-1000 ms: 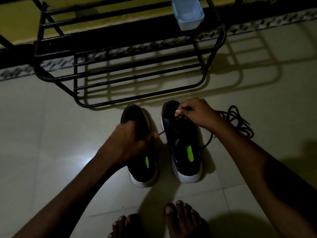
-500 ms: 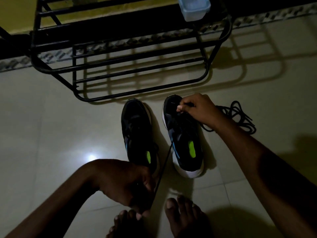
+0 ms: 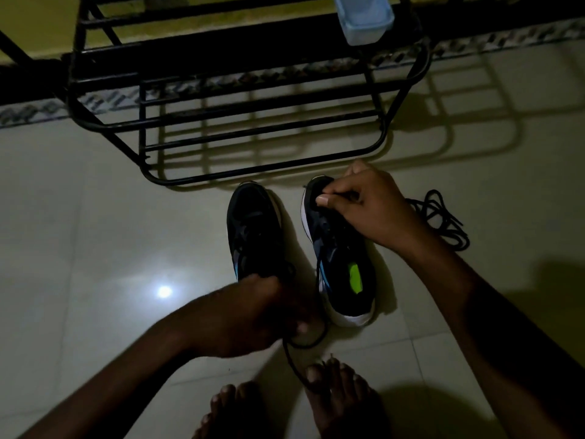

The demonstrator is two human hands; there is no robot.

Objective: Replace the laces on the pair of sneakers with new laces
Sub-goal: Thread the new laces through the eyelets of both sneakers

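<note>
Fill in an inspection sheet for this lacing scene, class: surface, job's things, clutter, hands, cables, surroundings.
Surface: pale tiled floor, lamp glare on it.
Job's things: left shoe and right shoe side by side, toes toward the rack; lace trailing from the left hand to the toes; loose laces heaped right of the right shoe.
Clutter: nothing seen.
Hands: left hand gripping the lace; right hand pinching at the right shoe's toe end.
Cables: nothing seen.
Surroundings: black rack; plastic box on it; bare feet.

No readable text, brand, number or sign anywhere; too dim and blurred to make out any lettering.
</note>
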